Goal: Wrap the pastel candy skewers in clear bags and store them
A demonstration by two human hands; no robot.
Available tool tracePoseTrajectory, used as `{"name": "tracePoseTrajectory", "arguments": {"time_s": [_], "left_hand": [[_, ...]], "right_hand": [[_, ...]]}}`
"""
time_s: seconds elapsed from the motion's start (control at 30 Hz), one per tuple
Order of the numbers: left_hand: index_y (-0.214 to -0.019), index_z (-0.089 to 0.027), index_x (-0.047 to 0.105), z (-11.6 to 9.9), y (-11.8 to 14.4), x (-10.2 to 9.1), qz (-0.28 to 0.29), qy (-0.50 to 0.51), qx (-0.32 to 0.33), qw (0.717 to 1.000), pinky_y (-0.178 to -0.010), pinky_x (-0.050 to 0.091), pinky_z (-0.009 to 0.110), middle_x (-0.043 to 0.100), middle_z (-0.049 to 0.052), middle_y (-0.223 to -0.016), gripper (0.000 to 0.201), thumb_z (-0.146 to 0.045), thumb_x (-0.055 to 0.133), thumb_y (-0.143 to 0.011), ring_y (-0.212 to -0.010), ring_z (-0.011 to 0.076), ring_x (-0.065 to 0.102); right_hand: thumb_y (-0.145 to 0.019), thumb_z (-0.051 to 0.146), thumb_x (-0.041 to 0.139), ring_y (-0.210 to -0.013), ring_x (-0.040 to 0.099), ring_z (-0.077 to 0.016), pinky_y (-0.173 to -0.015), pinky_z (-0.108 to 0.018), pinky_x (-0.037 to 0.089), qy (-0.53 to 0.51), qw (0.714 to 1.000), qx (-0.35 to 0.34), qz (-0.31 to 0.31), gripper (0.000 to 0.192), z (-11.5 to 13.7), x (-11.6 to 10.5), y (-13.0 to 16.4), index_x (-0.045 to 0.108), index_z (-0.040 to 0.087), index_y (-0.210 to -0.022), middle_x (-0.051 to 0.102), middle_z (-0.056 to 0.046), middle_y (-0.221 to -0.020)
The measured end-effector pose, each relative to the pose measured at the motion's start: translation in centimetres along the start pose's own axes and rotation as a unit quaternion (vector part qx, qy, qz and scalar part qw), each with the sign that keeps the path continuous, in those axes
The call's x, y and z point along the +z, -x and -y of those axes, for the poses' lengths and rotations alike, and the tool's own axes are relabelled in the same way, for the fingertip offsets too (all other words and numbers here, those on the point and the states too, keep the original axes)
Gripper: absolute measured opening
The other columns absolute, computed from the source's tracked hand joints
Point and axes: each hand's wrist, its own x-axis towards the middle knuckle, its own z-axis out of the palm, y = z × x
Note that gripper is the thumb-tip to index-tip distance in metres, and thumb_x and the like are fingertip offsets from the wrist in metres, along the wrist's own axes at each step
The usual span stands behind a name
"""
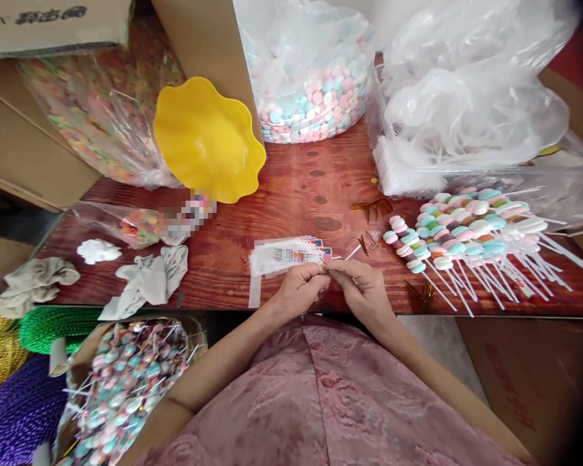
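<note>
I saw my left hand (298, 285) and right hand (362, 285) pinched together at the tabletop (296, 194) edge, apparently on a thin white stick (354, 252), beside the small printed bags (286, 254); candy skewers (466, 236) lay at three o'clock.

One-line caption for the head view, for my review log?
Both hands, left and right, pinch a small stick at the table edge, beside label packets and candy skewers.

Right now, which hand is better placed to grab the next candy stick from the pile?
Right, probably. The right hand is nearer the pile of candy sticks, which lies on its side of the table. The left hand sits by the printed bags, further away.
</note>
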Motion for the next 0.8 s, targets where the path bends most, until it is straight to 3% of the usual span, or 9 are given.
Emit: {"name": "tracePoseTrajectory", "arguments": {"time_s": [0.1, 0.2, 0.33, 0.53, 0.67, 0.8], "left_hand": [[-0.062, -0.016, 0.052, 0.2, 0.4, -0.6, 0.019, -0.024, 0.039, 0.999, -0.061, 0.034, 0.024, 0.047, -0.002, -0.062, 0.028, -0.03, 0.052, -0.086, -0.061, 0.0094, 0.041], [-0.065, -0.015, 0.057, 0.3, 0.4, -1.0, 0.028, -0.057, 0.093, 0.994, -0.064, 0.036, 0.024, 0.05, -0.002, -0.066, 0.029, -0.031, 0.052, -0.09, -0.063, 0.0093, 0.044], [-0.065, -0.015, 0.058, 0.4, 0.3, -1.1, 0.043, -0.04, 0.108, 0.992, -0.063, 0.037, 0.023, 0.051, -0.002, -0.065, 0.029, -0.03, 0.053, -0.089, -0.061, 0.0087, 0.045], [-0.063, -0.015, 0.057, 0.7, 0.5, -0.8, 0.042, 0.061, 0.019, 0.997, -0.054, 0.034, 0.022, 0.05, -0.003, -0.061, 0.031, -0.037, 0.058, -0.084, -0.055, 0.0072, 0.041], [-0.062, -0.015, 0.055, 0.4, 0.8, -0.4, 0.013, 0.058, 0.008, 0.998, -0.053, 0.032, 0.022, 0.048, -0.003, -0.06, 0.031, -0.036, 0.057, -0.084, -0.054, 0.0068, 0.04], [-0.058, -0.016, 0.052, -0.4, 0.7, -0.1, -0.01, -0.007, 0.076, 0.997, -0.06, 0.036, 0.023, 0.048, -0.003, -0.06, 0.032, -0.031, 0.054, -0.087, -0.057, 0.0074, 0.041]], "right_hand": [[-0.091, 0.03, 0.059, -0.063, 0.056, -0.012, -0.062, -0.027, 0.045, -0.107, 0.99, 0.091, 0.029, 0.028, 0.0, 0.0, -0.3, 0.072, 0.027, -0.115, 0.066, 0.002, -0.072], [-0.088, 0.033, 0.063, -0.047, 0.04, -0.008, -0.048, -0.023, 0.035, -0.17, 0.973, 0.151, 0.049, 0.045, 0.5, -0.2, -0.5, 0.063, 0.025, -0.132, 0.047, 0.008, -0.053], [-0.089, 0.035, 0.062, -0.047, 0.037, -0.007, -0.047, -0.022, 0.032, -0.216, 0.962, 0.149, 0.071, 0.051, 0.8, -0.3, -0.5, 0.057, 0.025, -0.138, 0.041, 0.009, -0.052], [-0.092, 0.031, 0.058, -0.046, 0.038, -0.0074, -0.047, -0.021, 0.033, -0.222, 0.962, 0.116, 0.105, 0.053, 0.7, -0.5, 0.0, 0.05, 0.028, -0.144, 0.041, 0.01, -0.053], [-0.087, 0.028, 0.065, -0.056, 0.048, -0.0094, -0.057, -0.024, 0.042, -0.155, 0.984, 0.057, 0.064, 0.048, 0.6, -1.3, 0.8, 0.057, 0.029, -0.134, 0.054, 0.007, -0.063], [-0.082, 0.027, 0.07, -0.066, 0.055, -0.0121, -0.064, -0.026, 0.045, -0.073, 0.994, 0.061, -0.046, 0.007, 0.7, -1.7, 2.0, 0.069, 0.023, -0.088, 0.063, 0.002, -0.072]]}}
